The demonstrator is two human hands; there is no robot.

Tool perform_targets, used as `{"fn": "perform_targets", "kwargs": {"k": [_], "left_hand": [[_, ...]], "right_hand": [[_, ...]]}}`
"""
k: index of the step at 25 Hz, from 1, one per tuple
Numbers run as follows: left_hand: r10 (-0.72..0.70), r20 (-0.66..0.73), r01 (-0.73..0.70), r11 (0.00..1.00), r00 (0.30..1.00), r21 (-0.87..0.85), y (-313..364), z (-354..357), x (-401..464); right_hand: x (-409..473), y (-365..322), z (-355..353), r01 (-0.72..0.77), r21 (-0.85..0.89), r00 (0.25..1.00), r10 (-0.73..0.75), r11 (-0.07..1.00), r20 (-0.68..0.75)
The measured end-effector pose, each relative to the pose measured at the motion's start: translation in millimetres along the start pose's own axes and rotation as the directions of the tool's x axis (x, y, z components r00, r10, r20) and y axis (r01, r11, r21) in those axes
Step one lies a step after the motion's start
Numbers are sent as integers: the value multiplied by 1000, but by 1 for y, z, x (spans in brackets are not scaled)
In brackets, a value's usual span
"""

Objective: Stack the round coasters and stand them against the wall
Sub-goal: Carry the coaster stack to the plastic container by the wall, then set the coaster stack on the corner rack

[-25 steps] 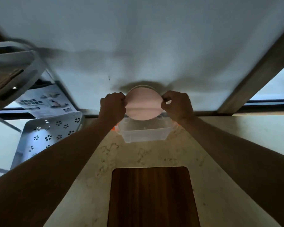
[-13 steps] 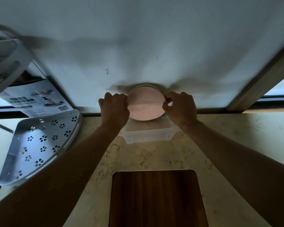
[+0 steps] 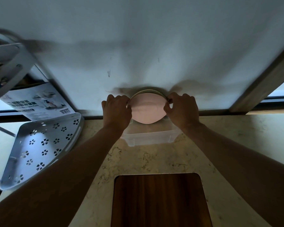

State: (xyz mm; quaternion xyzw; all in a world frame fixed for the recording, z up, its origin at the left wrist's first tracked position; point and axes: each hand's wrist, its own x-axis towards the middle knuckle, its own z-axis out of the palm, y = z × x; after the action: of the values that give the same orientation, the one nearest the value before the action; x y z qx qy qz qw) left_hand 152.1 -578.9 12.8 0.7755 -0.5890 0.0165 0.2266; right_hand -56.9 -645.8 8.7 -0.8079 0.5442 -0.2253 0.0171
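**Inspector:** Left hand (image 3: 116, 110) pinches the left rim of the coaster stack (image 3: 147, 108); the right hand (image 3: 181, 108) pinches the right rim. Both are clasped on the stack, fingers curled over its edge.

**Assessor:** Where does the stack sit?

**Inspector:** On edge, pink face toward the camera, with paler rims showing behind it at the top. It stands at the wall (image 3: 138, 46), above the far side of a clear plastic container (image 3: 147, 136). Whether its lower edge rests on the container, in it, or on the surface (image 3: 154, 159) cannot be told from this view.

**Assessor:** Why the grip from both sides?

**Inspector:** In my judgement, opposed pressure at the rims keeps the discs aligned and stops them rolling or fanning apart while they lean back.

**Assessor:** Progress?

**Inspector:** Stacking appears done; the leaning looks nearly complete, release not yet made.

**Assessor:** Risks?

**Inspector:** Round discs on edge may roll sideways or slide at the base once freed. A perforated metal shelf (image 3: 43, 145) lies well apart to the left, and a wooden board (image 3: 159, 200) lies nearer the person; neither obstructs.
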Motion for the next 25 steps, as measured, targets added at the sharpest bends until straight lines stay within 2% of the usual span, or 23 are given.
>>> {"fn": "perform_targets", "kwargs": {"k": [11,17,19,22,25], "left_hand": [[13,-48,-19,992,999,-122,1,-2,-1],[69,-38,-73,991,997,-111,-1,-4,0],[102,7,-100,990,995,-104,-2,-6,2],[94,69,-84,988,993,-130,-3,-14,4],[113,87,-98,981,990,-167,-3,-35,0]], "right_hand": [[-2,0,-4,-3,96,999,6,995,-33],[-3,-3,-8,0,96,1000,3,995,-30],[-3,-3,-11,-6,89,1000,6,996,6],[4,-4,-21,1,96,990,-15,995,144],[9,-7,-40,-22,124,976,-6,992,220]]}}
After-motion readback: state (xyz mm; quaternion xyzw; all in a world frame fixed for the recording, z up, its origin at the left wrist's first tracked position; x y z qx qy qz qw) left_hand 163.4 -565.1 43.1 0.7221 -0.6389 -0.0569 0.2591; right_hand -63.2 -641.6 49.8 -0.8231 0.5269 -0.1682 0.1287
